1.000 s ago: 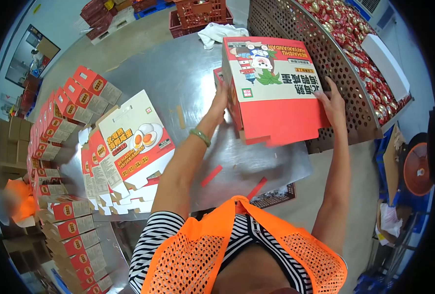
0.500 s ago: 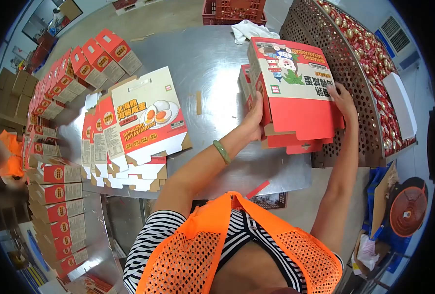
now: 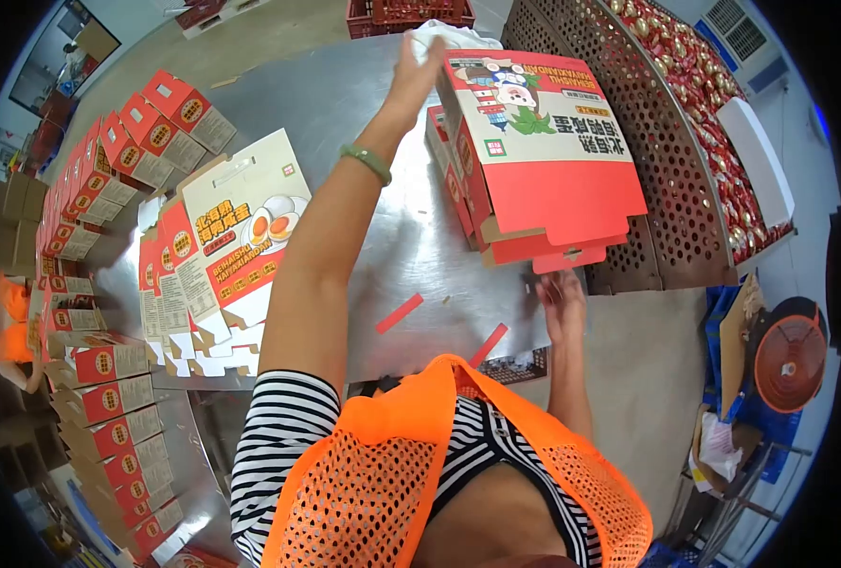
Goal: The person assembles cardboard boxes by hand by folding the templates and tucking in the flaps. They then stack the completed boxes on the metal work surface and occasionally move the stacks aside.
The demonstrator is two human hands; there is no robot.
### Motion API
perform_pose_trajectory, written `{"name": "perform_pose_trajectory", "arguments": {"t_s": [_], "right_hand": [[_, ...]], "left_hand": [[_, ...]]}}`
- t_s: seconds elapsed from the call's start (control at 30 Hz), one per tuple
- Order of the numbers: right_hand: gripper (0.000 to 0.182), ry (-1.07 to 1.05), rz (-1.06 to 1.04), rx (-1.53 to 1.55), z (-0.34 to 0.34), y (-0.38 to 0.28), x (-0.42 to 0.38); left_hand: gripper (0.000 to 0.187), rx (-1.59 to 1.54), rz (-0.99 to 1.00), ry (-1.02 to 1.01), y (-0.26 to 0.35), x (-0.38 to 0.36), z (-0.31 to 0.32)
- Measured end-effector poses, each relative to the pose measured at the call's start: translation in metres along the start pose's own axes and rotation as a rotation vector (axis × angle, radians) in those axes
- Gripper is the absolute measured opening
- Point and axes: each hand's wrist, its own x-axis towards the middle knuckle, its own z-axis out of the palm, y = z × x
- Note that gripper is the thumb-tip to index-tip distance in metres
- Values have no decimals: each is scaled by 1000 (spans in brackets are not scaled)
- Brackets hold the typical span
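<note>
A red and cream carton (image 3: pixel 544 142) with cartoon artwork sits at the right of the metal table, its red end flaps hanging toward me. Beneath and to its left, another red box (image 3: pixel 449 185) shows partly. My left hand (image 3: pixel 419 74) reaches to the carton's far left corner, thumb and fingers apart, overlapping a white cloth (image 3: pixel 458 36). Just under the front flap is my right hand (image 3: pixel 563 303), slightly blurred, its fingers loosely bent and apart. Two red strips (image 3: pixel 400 313) lie on the table near me.
Flat printed cartons (image 3: pixel 241 222) lie stacked at the left. Rows of assembled boxes (image 3: pixel 169 114) stand beyond and along the left side. A perforated brown bin (image 3: pixel 619 114) holds many red-and-gold wrapped items (image 3: pixel 690 104) at right. Another person in orange (image 3: pixel 8 322) is at far left.
Both hands have left the carton's sides: the left moved away from me to its far corner, the right came toward me below the front flap. The view has shifted.
</note>
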Motion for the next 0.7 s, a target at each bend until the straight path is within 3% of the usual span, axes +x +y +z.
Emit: {"name": "perform_pose_trajectory", "arguments": {"t_s": [0.03, 0.1, 0.27, 0.33, 0.37, 0.4, 0.47, 0.57, 0.7], "right_hand": [[45, -81, -70, 124, 28, 3, 7], [45, -123, -66, 200, 55, 7, 21], [42, -110, 17, 244, 90, 3, 26], [40, -325, -49, 419, 68, 16, 51], [40, -603, -63, 606, 68, 17, 55], [40, -611, -60, 603, 67, 20, 54], [43, -167, -107, 478, 97, 7, 26], [45, -339, -100, 534, 124, -7, -31], [47, -203, -14, 543, 127, -15, -9]], "left_hand": [[102, 3, 0, 4, -2, 11, 5], [99, 352, 68, -237, -9, 18, 11], [94, 457, 123, -203, -33, 12, 9], [94, 401, 40, -275, -25, 10, 6], [84, 456, 130, -217, -25, 8, 7], [84, 456, 132, -209, -25, 3, 9], [82, 572, 88, -144, -22, -5, 12], [82, 548, 72, -167, -19, -11, 11], [83, 511, 69, -192, -26, -10, 14]]}}
